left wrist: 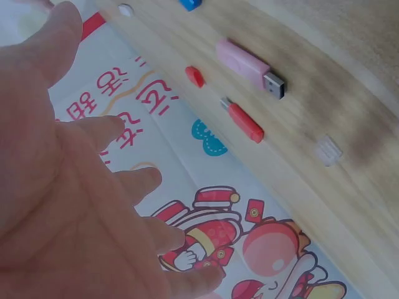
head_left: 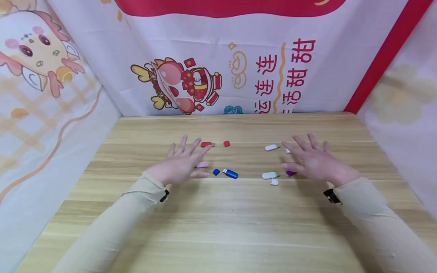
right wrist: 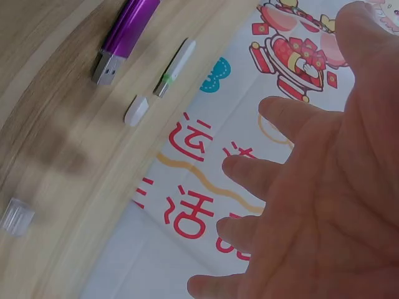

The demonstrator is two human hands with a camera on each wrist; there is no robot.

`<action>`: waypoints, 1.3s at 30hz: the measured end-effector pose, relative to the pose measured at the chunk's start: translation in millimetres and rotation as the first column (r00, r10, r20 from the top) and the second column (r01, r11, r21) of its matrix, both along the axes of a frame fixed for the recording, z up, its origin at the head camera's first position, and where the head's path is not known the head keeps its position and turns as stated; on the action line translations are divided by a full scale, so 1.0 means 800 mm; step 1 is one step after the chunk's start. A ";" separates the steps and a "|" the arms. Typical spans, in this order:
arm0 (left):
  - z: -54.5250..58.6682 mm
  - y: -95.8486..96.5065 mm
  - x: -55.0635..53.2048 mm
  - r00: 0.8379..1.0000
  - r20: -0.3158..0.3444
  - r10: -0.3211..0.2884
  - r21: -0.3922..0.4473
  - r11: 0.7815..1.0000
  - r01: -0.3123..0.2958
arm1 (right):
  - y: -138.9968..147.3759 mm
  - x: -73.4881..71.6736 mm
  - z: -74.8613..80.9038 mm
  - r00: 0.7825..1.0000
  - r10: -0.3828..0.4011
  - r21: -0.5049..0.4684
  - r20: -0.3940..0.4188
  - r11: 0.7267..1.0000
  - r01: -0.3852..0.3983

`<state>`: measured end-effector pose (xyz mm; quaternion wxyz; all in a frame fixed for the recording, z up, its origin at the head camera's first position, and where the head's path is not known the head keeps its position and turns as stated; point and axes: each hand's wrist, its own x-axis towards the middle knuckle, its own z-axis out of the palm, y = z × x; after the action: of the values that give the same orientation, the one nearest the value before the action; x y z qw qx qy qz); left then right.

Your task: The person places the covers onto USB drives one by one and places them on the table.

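Fingers spread, my left hand (head_left: 179,163) hovers above the left group of USB sticks and holds nothing. Around it lie a red USB stick (head_left: 206,144) with its red cap (head_left: 227,143) off, a pink USB stick (left wrist: 243,62) and a clear cap (left wrist: 328,151). A blue USB stick (head_left: 231,174) and blue cap (head_left: 216,172) sit nearer the middle. My right hand (head_left: 315,161), also spread and holding nothing, hovers over a purple USB stick (right wrist: 131,28), mostly hidden in the head view. Two white USB sticks (head_left: 271,147) lie left of it, with separate white caps (head_left: 274,182).
Everything lies on a wood-grain table (head_left: 232,223). Another clear cap (right wrist: 17,217) shows in the right wrist view. A printed cloth (head_left: 205,38) hangs along the table's far edge, and patterned cloth also flanks both sides.
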<state>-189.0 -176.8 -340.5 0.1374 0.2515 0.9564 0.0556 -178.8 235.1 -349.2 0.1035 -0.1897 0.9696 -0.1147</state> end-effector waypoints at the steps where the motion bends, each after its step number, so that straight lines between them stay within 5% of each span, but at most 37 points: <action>1: -0.001 0.000 0.000 1.000 0.000 -0.002 0.001 1.000 0.002 | -0.001 0.000 0.000 1.000 0.001 0.000 -0.001 1.000 -0.001; 8: -0.005 0.002 -0.002 1.000 0.010 -0.013 0.021 1.000 0.012 | -0.014 -0.003 0.002 1.000 0.028 0.016 -0.010 0.999 -0.028; 16: -0.014 0.021 -0.016 0.979 -0.047 -0.197 0.078 0.977 0.201 | -0.058 -0.015 0.000 0.979 0.145 0.015 -0.141 0.989 -0.144; 29: -0.050 0.049 -0.031 0.978 -0.017 -0.207 0.093 0.974 0.207 | -0.177 -0.022 -0.019 0.985 0.163 -0.021 -0.053 0.986 -0.164; 39: -0.058 0.049 -0.029 0.978 -0.055 -0.200 0.096 0.974 0.205 | -0.222 -0.027 -0.040 0.983 0.167 0.038 -0.077 0.986 -0.165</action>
<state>-212.4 -137.9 -386.6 0.1077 0.3557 0.9246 0.0841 -200.8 57.7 -381.5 0.0767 -0.2726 0.9555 -0.0827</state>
